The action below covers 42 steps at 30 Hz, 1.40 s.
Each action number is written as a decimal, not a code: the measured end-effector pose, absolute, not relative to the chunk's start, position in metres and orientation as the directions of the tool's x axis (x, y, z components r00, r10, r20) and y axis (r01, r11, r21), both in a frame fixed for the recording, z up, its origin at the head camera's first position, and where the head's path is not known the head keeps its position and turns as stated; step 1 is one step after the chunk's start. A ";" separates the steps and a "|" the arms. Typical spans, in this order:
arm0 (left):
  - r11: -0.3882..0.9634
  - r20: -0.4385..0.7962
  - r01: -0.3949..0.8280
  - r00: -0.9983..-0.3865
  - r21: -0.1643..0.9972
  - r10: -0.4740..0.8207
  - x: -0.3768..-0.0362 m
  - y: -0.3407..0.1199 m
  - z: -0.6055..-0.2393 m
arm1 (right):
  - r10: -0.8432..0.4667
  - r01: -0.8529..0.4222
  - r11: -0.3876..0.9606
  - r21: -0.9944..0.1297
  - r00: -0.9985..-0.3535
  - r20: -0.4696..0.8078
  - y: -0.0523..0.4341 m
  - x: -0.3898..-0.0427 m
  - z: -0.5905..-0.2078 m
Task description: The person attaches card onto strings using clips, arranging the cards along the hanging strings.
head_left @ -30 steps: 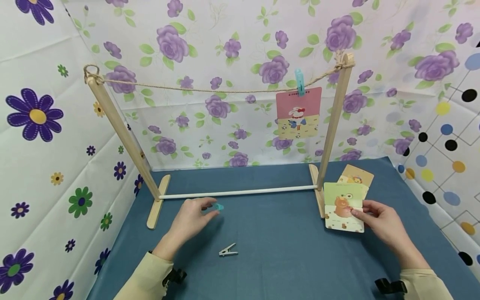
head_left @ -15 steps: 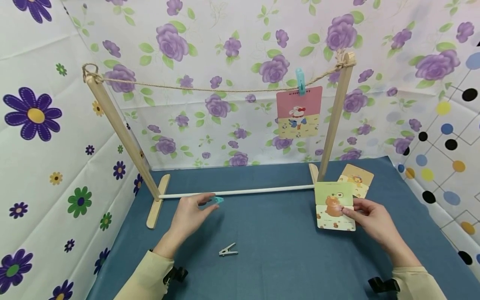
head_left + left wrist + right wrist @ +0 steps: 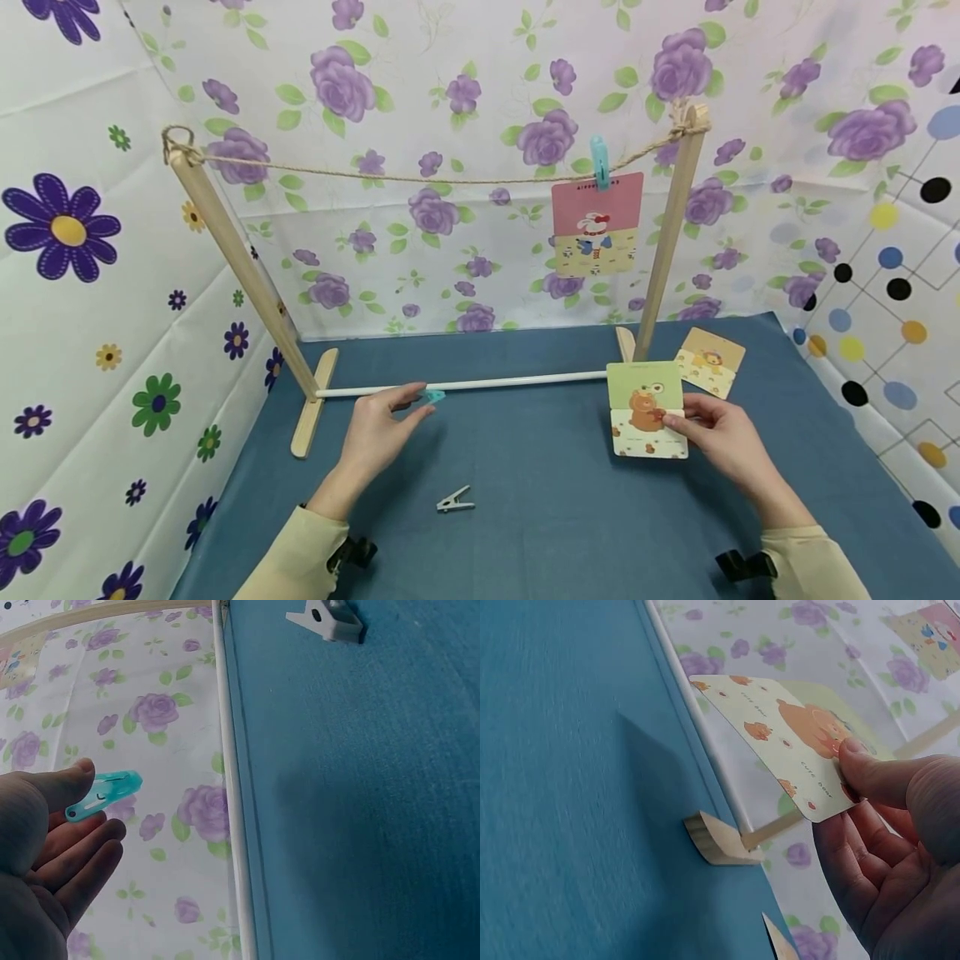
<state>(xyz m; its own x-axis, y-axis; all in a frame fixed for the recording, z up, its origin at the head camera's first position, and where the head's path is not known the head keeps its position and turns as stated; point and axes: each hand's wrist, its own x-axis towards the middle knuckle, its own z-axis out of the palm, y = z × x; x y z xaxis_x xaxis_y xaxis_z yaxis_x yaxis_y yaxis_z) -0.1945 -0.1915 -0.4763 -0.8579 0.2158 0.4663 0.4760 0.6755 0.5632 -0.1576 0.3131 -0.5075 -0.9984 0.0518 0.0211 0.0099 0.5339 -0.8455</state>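
Observation:
My left hand [image 3: 378, 429] pinches a turquoise clothespin [image 3: 105, 796] between thumb and forefinger, near the white rod. My right hand [image 3: 723, 437] holds a green and cream bear card [image 3: 647, 410] by its right edge, thumb on the front and fingers behind. The card is upright, in front of the right post's foot, which it partly hides. From the twine line [image 3: 390, 177] hangs a pink and yellow rabbit card [image 3: 596, 229], held by another turquoise clothespin [image 3: 600, 162]. A grey-white clothespin [image 3: 455, 500] lies on the blue cloth between my hands.
A wooden post [image 3: 240, 267] on the left and another post [image 3: 671, 242] on the right carry the twine. The white rod [image 3: 480, 384] joins their feet. One more orange-yellow card [image 3: 711, 361] lies at the right. Floral cloth hangs behind.
My right hand has moved left with the bear card, away from the card lying on the cloth. My left hand, still pinching the clothespin, has risen slightly.

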 end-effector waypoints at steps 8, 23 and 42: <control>0.655 0.505 0.493 -0.842 0.573 0.191 -0.195 -0.191 -0.476 | 0.032 -0.008 0.510 -0.860 -0.999 0.028 0.297 -0.162 -0.503; 0.650 0.555 0.521 -0.812 0.554 0.178 -0.198 -0.188 -0.474 | -0.011 -0.054 0.442 -0.895 -0.998 0.055 0.270 -0.173 -0.498; 0.575 0.591 0.563 -0.790 0.594 0.163 -0.205 -0.180 -0.442 | -0.018 -0.147 0.445 -0.883 -0.988 0.155 0.230 -0.189 -0.481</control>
